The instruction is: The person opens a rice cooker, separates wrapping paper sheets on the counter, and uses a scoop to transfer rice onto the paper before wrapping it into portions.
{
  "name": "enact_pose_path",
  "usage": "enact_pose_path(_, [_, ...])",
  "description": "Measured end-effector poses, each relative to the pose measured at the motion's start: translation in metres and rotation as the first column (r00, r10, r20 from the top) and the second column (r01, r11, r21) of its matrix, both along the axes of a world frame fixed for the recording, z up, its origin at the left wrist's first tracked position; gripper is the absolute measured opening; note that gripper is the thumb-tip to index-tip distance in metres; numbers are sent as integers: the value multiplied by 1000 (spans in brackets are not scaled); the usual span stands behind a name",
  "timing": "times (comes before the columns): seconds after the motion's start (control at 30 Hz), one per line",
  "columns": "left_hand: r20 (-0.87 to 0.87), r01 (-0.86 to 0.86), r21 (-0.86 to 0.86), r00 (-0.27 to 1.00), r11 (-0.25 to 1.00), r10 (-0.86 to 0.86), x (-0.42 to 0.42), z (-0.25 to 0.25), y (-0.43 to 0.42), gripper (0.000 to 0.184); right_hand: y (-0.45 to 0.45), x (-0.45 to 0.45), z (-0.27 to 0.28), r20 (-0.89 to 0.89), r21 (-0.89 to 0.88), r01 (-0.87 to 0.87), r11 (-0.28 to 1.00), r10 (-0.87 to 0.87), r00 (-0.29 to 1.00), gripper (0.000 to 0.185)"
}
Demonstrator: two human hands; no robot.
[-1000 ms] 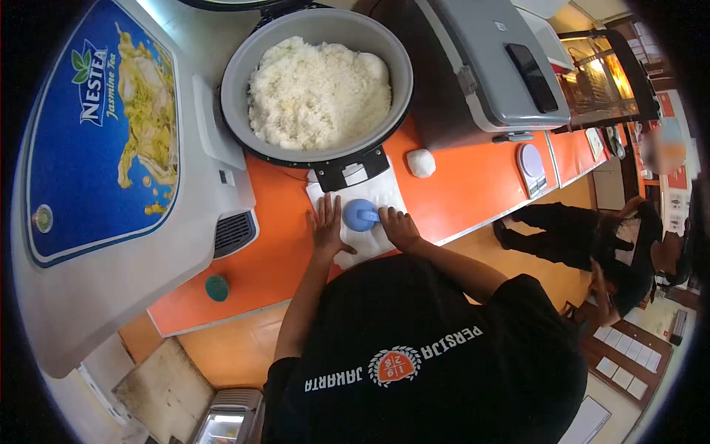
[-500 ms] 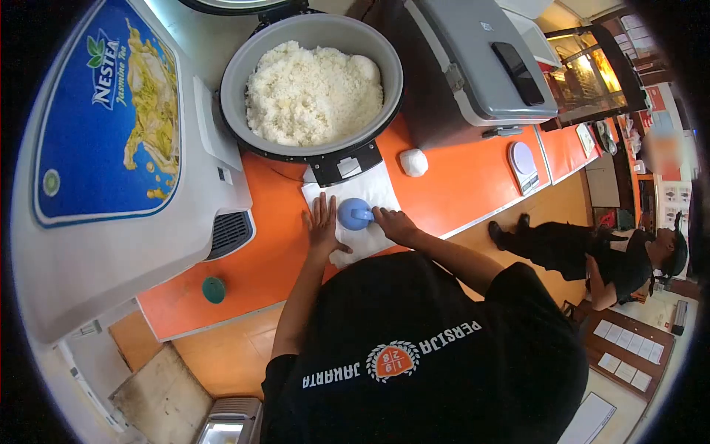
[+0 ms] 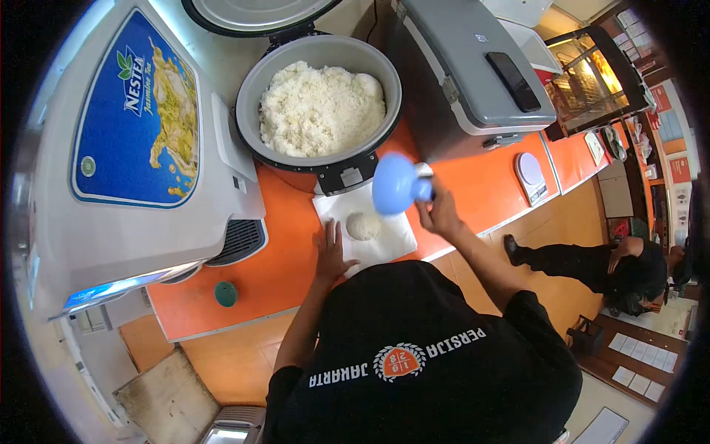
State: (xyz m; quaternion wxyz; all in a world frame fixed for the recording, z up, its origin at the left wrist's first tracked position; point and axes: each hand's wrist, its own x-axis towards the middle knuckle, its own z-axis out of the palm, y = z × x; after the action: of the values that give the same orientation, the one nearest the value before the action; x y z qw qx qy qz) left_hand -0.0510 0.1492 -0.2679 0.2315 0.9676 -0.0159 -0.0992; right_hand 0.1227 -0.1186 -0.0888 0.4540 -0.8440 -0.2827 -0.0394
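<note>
A round mound of rice (image 3: 363,226) sits on a white sheet of paper (image 3: 400,235) on the orange counter. My left hand (image 3: 330,255) lies with spread fingers on the sheet's left edge, beside the mound. Raised to the right of the mound, my right hand (image 3: 439,210) grips the short handle of a blue rice mould (image 3: 394,183), a rounded cup slightly blurred by motion. Behind the paper stands a large rice cooker (image 3: 246,122) with its lid up, full of loose white rice (image 3: 318,111).
A grey drink dispenser (image 3: 170,229) stands left and a grey cooler box (image 3: 473,89) right, with a phone (image 3: 513,81) on its lid. A kitchen scale (image 3: 529,176) and a green round object (image 3: 225,294) are on the counter (image 3: 281,270). Another person (image 3: 592,268) stands at the right.
My right hand has lifted the blue mould off the paper and up to the right, uncovering the rice mound. My left hand stays on the paper. The other person has shifted posture.
</note>
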Motion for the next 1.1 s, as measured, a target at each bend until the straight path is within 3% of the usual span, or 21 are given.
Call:
enact_pose_path(0.03, [8, 4, 8, 1000, 1000, -4, -11, -7, 1, 125, 7, 14, 17, 172, 30, 39, 999, -43, 984, 30])
enact_pose_path(0.1, [37, 101, -108, 995, 989, -97, -30, -30, 4, 97, 34, 53, 81, 361, 92, 29, 995, -61, 930, 41])
enact_pose_path(0.17, [21, 164, -126, 986, 978, -163, -37, -6, -4, 69, 52, 76, 119, 316, -67, 129, 989, -102, 943, 41])
enact_pose_path(0.27, [69, 202, -175, 979, 964, -192, -46, -47, 1, 59, 73, 111, 119, 342, -190, 127, 974, -56, 938, 39])
enact_pose_path(0.33, [102, 201, -178, 977, 963, -185, -42, -36, 1, 54, 85, 125, 100, 323, -348, 73, 935, 46, 945, 38])
enact_pose_path(0.37, [126, 198, -195, 976, 961, -175, -44, -29, -1, 50, 86, 127, 94, 321, -346, 61, 936, 57, 945, 38])
enact_pose_path(0.43, [154, 150, -240, 981, 959, -115, -44, -2, -7, 44, 88, 121, 84, 340, -540, 83, 837, 128, 932, 39])
enact_pose_path(0.47, [184, 120, -283, 981, 952, -69, -45, 6, -8, 38, 86, 116, 84, 327, -546, 59, 836, 148, 933, 39])
enact_pose_path(0.5, [174, 100, -288, 983, 952, -50, -47, -6, -4, 38, 82, 111, 91, 547, -461, 144, 876, 152, 823, 36])
enact_pose_path(0.57, [163, 113, -287, 984, 951, -68, -55, -40, 3, 23, 73, 101, 102, 722, -361, 190, 913, 144, 677, 32])
enact_pose_path(0.63, [208, 31, -275, 978, 961, 28, -56, -10, -10, 16, 59, 85, 106, 708, -191, -241, 952, 303, 638, 24])
enact_pose_path(0.7, [153, -101, -230, 978, 968, 138, -54, -7, -11, 18, 41, 46, 72, 549, -121, -312, 942, 325, 770, 18])
enact_pose_path(0.77, [141, -104, -201, 981, 974, 134, -46, 0, -11, 22, 29, 10, 23, 278, -128, -362, 923, 384, 881, 14])
enact_pose_path(0.8, [46, -219, -345, 967, 913, 249, -41, 9, -12, 25, 26, -5, -6, 147, -140, -401, 905, 419, 896, 15])
enact_pose_path(0.83, [-64, -335, -467, 936, 818, 347, -36, 20, -13, 27, 17, -19, -32, -13, -309, -459, 833, 479, 878, 26])
enact_pose_path(0.9, [-45, -337, -455, 933, 825, 356, -29, 29, -12, 30, 2, -40, -85, -252, -448, -581, 680, 528, 811, 38])
enact_pose_path(0.97, [-137, -421, -448, 904, 789, 405, -29, 18, -7, 28, -11, -58, -136, -240, -444, -541, 714, 487, 840, 41])
enact_pose_path(1.1, [-144, -439, -507, 891, 742, 430, -29, 20, -8, 28, -12, -64, -150, -244, -411, -390, 824, 313, 918, 42])
